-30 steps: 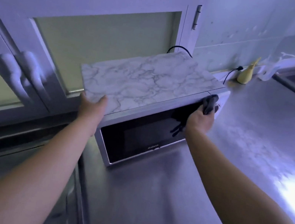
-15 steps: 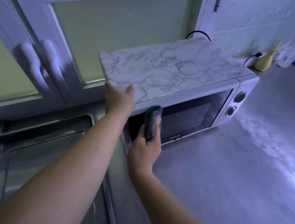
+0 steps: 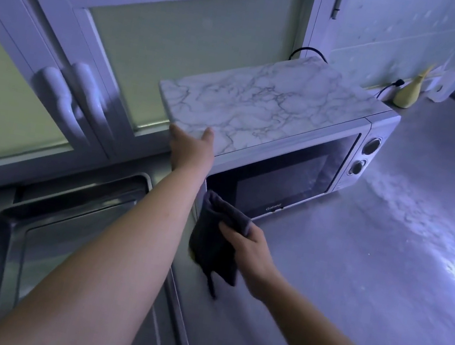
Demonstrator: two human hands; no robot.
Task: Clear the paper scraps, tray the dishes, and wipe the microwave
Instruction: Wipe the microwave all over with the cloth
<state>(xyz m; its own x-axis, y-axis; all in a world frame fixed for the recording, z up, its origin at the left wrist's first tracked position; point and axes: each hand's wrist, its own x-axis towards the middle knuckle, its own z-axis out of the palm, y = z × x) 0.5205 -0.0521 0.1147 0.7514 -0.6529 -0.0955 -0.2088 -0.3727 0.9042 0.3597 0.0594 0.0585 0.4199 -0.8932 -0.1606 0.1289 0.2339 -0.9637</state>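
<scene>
The silver microwave (image 3: pixel 349 174) with a dark glass door stands on the brushed steel counter (image 3: pixel 371 256). Small pale lettering on the lower edge of its door appears to read "Galanz". Two round knobs (image 3: pixel 372 145) sit one above the other on its right panel, and a white, grey-veined marble-patterned slab (image 3: pixel 261 108) lies on its top, overhanging at the left.

At the left a rectangular steel sink basin (image 3: pixel 59 234) is let into the counter; what it holds cannot be made out.

The left hand (image 3: pixel 190 151) holds the slab's near left corner. Its thumb lies on top, and its other fingers are hidden past the edge. The right hand (image 3: pixel 247 245) has its fingers clamped on a dark grey cloth (image 3: pixel 214 242). The cloth's upper fold is at the lower left corner of the microwave door, and the rest hangs down to the counter.

A small yellow bottle (image 3: pixel 408 94) stands by the wall behind the microwave, near a black cord (image 3: pixel 309 52).
</scene>
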